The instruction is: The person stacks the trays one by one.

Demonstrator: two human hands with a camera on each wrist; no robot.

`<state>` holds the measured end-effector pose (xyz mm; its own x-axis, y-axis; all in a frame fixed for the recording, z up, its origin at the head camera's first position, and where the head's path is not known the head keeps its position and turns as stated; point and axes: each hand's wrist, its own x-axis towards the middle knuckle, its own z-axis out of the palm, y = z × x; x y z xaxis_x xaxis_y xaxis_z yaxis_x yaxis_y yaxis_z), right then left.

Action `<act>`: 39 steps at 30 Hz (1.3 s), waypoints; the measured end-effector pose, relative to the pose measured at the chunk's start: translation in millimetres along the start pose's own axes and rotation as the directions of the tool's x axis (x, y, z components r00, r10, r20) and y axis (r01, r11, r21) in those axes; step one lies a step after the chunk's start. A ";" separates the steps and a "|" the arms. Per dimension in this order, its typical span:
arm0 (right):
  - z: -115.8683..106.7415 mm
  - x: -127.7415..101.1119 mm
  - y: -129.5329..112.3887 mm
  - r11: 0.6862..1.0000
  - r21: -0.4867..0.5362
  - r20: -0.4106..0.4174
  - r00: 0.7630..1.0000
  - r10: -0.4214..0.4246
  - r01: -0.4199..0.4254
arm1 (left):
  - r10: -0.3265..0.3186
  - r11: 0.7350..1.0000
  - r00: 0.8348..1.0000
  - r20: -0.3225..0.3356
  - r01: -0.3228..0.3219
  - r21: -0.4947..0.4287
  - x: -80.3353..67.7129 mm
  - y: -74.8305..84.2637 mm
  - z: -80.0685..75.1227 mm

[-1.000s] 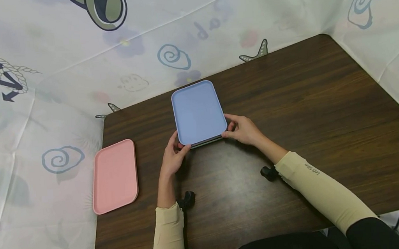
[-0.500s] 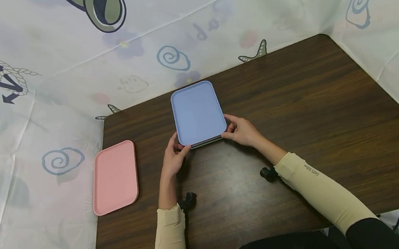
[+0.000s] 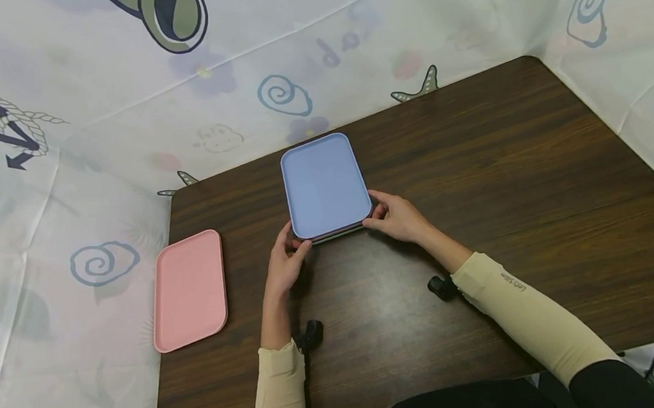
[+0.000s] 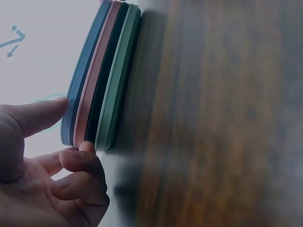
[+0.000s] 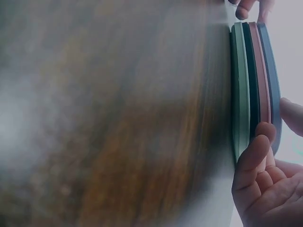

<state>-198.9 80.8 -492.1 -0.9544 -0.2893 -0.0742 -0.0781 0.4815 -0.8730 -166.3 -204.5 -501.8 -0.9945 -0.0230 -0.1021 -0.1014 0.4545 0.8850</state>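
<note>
A blue tray (image 3: 325, 185) tops a small stack in the middle of the dark wooden table (image 3: 503, 171). The left wrist view shows the stack's layers from the side: blue (image 4: 83, 80), pink, dark and green (image 4: 118, 80). My left hand (image 3: 298, 243) pinches the near left corner, thumb (image 4: 38, 113) on the blue top and fingers curled at the edge. At the near right corner my right hand (image 3: 376, 213) does the same, thumb over the blue tray (image 5: 270, 80) and a finger (image 5: 253, 151) against the lower edges.
A single pink tray (image 3: 188, 290) lies flat at the table's left edge, partly over it. Patterned white cloth walls (image 3: 95, 120) close in the back, left and right. Bare tabletop stretches to the right of the stack.
</note>
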 end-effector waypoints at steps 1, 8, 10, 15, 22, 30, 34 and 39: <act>-0.1 -0.4 0.2 1.000 -0.001 0.002 1.000 0.000 0.000 | 0.003 1.000 1.000 -0.003 -0.003 -0.001 -1.4 -0.1 0.2; -2.0 -6.5 -2.3 1.000 -0.014 0.022 1.000 0.005 -0.005 | -0.002 1.000 1.000 0.004 0.002 -0.008 -15.3 -3.9 -1.4; -2.7 -8.9 -4.1 1.000 -0.013 0.022 1.000 0.016 -0.016 | -0.016 1.000 1.000 0.015 0.016 -0.002 -22.2 -4.3 -2.4; -5.6 -14.6 -12.1 0.999 0.012 -0.032 0.999 0.032 -0.031 | -0.041 0.999 0.998 0.053 0.042 -0.021 -45.1 2.0 -8.9; -1.4 -20.4 -27.7 0.993 0.105 -0.073 0.996 -0.041 0.048 | -0.100 0.993 0.993 0.055 0.103 -0.059 -71.3 -17.4 -21.1; 44.5 -26.7 -51.6 0.959 0.257 0.115 0.981 -0.154 0.120 | -0.159 0.977 0.986 0.046 0.164 -0.134 -109.2 -30.2 -40.5; 77.9 -30.8 -63.0 0.945 0.326 0.288 0.949 -0.128 0.029 | -0.181 0.979 0.983 -0.002 0.180 -0.095 -126.5 -39.0 -58.2; 116.1 -30.2 -74.3 0.916 0.388 0.442 0.893 -0.089 -0.100 | -0.235 0.971 0.963 -0.130 0.237 -0.002 -144.8 -47.3 -93.2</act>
<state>-130.8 -42.3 -481.0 -0.7179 -0.6664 -0.2014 0.1361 0.1495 -0.9794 -19.9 -305.7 -486.5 -0.9374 -0.2449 -0.2475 -0.3344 0.4344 0.8363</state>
